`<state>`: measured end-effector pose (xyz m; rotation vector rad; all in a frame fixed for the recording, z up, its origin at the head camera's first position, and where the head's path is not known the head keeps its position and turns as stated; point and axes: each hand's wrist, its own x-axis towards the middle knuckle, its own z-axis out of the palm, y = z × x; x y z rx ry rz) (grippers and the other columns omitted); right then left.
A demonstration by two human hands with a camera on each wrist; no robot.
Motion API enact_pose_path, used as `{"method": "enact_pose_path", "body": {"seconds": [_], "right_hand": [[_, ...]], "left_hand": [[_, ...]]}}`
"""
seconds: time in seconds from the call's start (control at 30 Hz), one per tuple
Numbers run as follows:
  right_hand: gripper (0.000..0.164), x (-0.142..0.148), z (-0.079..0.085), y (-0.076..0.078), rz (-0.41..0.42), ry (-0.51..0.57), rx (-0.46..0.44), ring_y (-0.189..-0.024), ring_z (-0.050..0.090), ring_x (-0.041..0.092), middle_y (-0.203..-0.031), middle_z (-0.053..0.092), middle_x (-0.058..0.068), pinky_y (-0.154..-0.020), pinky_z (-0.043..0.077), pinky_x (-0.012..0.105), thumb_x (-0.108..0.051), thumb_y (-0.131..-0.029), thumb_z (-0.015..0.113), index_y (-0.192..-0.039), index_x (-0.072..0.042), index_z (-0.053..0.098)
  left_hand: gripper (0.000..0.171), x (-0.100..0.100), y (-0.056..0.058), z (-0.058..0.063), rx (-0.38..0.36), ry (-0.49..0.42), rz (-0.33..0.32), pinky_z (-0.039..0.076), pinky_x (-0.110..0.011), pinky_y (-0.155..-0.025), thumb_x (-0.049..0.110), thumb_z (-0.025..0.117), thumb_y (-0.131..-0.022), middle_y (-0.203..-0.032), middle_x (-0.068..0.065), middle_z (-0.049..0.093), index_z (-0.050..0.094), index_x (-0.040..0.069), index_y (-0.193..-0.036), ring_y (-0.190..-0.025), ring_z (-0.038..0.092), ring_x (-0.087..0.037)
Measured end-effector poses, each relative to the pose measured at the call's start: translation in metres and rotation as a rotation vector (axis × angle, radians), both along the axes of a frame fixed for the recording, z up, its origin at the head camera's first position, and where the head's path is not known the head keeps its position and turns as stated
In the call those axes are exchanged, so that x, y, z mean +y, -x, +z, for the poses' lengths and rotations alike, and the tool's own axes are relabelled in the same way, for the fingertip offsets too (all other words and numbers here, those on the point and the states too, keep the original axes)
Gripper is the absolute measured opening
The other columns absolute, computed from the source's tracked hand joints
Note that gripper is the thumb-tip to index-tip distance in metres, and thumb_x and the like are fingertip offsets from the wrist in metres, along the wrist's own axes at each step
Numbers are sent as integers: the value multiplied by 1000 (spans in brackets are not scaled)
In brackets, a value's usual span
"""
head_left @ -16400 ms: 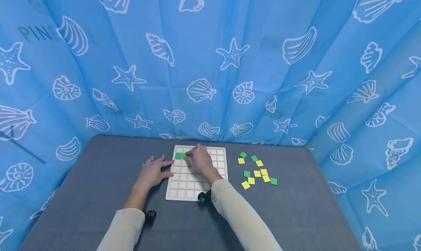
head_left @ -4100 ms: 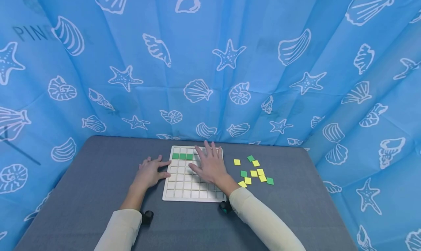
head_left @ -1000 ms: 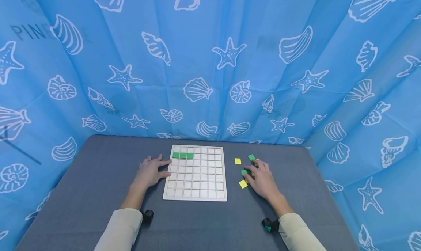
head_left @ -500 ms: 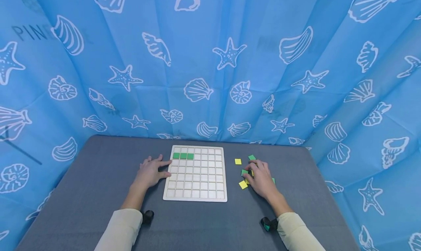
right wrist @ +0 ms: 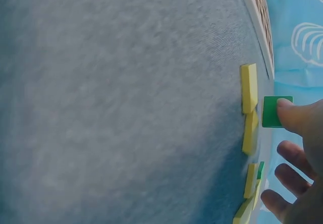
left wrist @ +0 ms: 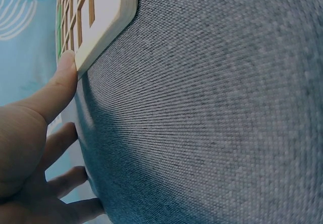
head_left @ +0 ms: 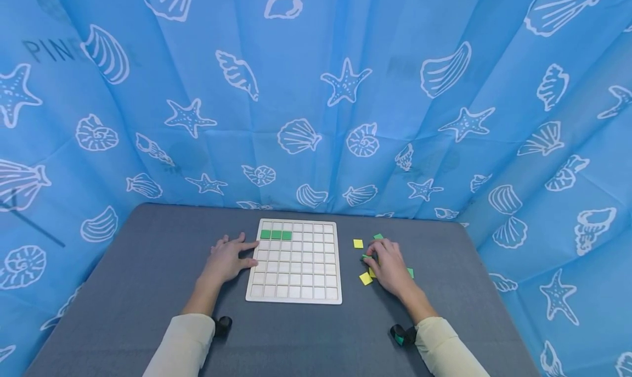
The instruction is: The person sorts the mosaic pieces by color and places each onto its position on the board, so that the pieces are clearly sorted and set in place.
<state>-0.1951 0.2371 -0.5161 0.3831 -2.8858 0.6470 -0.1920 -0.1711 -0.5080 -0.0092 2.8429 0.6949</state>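
My right hand (head_left: 392,267) pinches a green square tile (right wrist: 271,112) between thumb and fingers, tilted up among the loose tiles right of the board. A yellow tile (head_left: 365,279) lies just in front of that hand, and others are partly hidden beneath it. My left hand (head_left: 227,260) rests with spread, fairly straight fingers at the left edge of a pale wooden grid board (head_left: 293,299); in the left wrist view its thumb (left wrist: 65,65) touches the rim. Three green tiles (head_left: 276,235) sit side by side in the board's second row from the back, starting at the left.
A yellow tile (head_left: 357,243) lies apart between the board and the loose tiles. Green tiles show behind the right hand and beside it (head_left: 410,273). The grey cloth-covered table (head_left: 296,338) ends at a blue shell-print curtain (head_left: 316,91) at the back and sides.
Earlier the board showed two green tiles, later three. My right hand has since moved right to the loose tiles and tipped a green one up off its flat position. The left hand stays put.
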Motion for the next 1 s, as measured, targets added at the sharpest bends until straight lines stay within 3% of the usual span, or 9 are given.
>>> {"method": "enact_pose_path", "body": {"seconds": [0.3,0.53,0.77,1.0], "right_hand": [[10,-10,9,7,13,20,-32,-94,55,22,-100,65,4,-84,47,41,-17,-98,70,-100,-12,62],[9,-19,17,12,-22,78,-89,-80,55,15,-93,66,3,-73,47,33,-16,-100,66,-105,-12,60],[8,-29,21,18,-20,138,-81,-80,56,14,-94,67,3,-70,47,31,-15,-101,65,-108,-12,64],[13,-41,23,22,8,196,-72,-89,63,19,-102,69,7,-76,54,35,-11,-102,63,-113,-8,68]], "left_hand": [[60,-1,1,-2,-6,11,-2,16,-77,-119,37,76,-91,-165,-17,33,57,28,-147,-153,15,-56],[60,-2,1,-2,2,11,-8,17,-77,-118,36,76,-91,-165,-18,33,57,28,-147,-153,16,-57],[60,-2,1,-2,9,11,-8,17,-77,-118,36,76,-91,-165,-17,34,57,28,-147,-153,16,-56],[60,-2,1,-2,10,7,-9,17,-77,-118,36,76,-91,-165,-17,34,57,27,-147,-153,16,-56]]}}
